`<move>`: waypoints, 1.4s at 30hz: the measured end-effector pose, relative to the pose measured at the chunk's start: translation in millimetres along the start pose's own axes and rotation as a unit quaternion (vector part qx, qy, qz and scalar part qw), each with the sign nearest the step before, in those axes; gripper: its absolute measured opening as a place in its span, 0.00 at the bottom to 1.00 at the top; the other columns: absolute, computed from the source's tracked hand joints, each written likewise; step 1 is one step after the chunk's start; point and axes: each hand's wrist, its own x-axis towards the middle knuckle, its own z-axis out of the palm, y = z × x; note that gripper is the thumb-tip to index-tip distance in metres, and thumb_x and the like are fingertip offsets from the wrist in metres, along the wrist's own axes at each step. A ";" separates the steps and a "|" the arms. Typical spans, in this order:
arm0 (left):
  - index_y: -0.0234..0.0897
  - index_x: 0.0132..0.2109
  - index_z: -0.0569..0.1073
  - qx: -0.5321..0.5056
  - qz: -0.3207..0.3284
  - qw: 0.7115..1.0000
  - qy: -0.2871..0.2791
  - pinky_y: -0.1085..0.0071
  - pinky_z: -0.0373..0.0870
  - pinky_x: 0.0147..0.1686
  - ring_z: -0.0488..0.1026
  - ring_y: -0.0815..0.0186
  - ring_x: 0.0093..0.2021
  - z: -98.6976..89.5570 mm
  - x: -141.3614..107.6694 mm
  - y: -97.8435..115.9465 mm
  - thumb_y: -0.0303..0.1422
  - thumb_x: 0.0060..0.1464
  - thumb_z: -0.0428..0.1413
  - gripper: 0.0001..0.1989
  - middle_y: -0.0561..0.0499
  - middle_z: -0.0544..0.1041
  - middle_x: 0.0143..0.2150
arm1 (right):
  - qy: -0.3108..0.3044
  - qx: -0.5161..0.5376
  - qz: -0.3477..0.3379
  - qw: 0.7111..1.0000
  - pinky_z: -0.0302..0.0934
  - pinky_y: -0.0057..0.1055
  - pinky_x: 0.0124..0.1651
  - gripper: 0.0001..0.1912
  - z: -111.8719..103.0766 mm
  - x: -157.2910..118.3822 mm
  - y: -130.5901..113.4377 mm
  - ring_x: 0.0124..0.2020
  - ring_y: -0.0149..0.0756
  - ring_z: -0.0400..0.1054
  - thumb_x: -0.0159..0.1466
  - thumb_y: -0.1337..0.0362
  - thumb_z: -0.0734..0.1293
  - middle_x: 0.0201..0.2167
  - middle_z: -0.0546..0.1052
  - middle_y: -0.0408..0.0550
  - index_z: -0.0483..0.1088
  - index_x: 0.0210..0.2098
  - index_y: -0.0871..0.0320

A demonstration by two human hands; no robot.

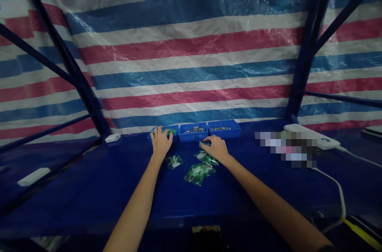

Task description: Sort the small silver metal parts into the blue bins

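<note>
On the blue table (238, 192), before a row of blue trays (193, 137): clear packets (198, 172), heaped by the right hand (216, 148); a lone packet (174, 161) is set between the hands. Judged light, limp, slippery; best taken by an edge. Left hand (161, 140): fingers spread over the leftmost tray. Right hand: fingertips placed at the heap; whether anything is pinched cannot be told.

A makeshift workshop, it seems: blue parts bins (193, 137) at twelve o'clock and small packets (197, 172) on a blue bench (89, 180). Striped sheeting (191, 45) hangs behind metal posts (308, 45) at ten and two.
</note>
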 end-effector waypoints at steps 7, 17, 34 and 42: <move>0.42 0.42 0.72 -0.124 0.120 0.985 -0.018 0.60 0.56 0.48 0.62 0.58 0.49 -33.8 -4.2 50.8 0.37 0.56 0.47 0.12 0.47 0.70 0.47 | -0.054 -0.038 0.028 0.997 0.52 0.38 0.48 0.19 -1.7 0.6 -5.1 0.46 0.44 0.64 0.50 0.55 0.67 0.41 0.73 0.50 0.73 0.40 0.53; 0.40 0.45 0.69 -0.183 0.246 0.909 -0.281 0.61 0.59 0.44 0.65 0.59 0.47 -0.4 -21.7 67.8 0.38 0.57 0.44 0.14 0.48 0.72 0.45 | -0.079 -0.049 -0.003 0.996 0.52 0.39 0.48 0.21 -5.8 6.0 -7.0 0.46 0.44 0.64 0.50 0.53 0.67 0.42 0.73 0.50 0.72 0.41 0.54; 0.38 0.34 0.71 -0.251 0.101 0.925 -0.268 0.66 0.62 0.36 0.68 0.60 0.37 21.3 -14.0 55.0 0.48 0.44 0.54 0.18 0.49 0.72 0.35 | -0.063 0.089 -0.068 0.992 0.61 0.31 0.41 0.18 -1.8 6.4 -9.1 0.39 0.35 0.68 0.48 0.65 0.69 0.43 0.70 0.47 0.71 0.40 0.53; 0.37 0.31 0.68 -0.411 0.053 0.886 -0.208 0.72 0.62 0.29 0.67 0.68 0.27 7.7 -8.2 61.9 0.40 0.46 0.54 0.10 0.55 0.70 0.25 | -0.072 0.155 -0.021 0.985 0.62 0.28 0.38 0.26 1.1 9.5 -4.6 0.35 0.33 0.71 0.48 0.63 0.70 0.31 0.76 0.40 0.66 0.47 0.51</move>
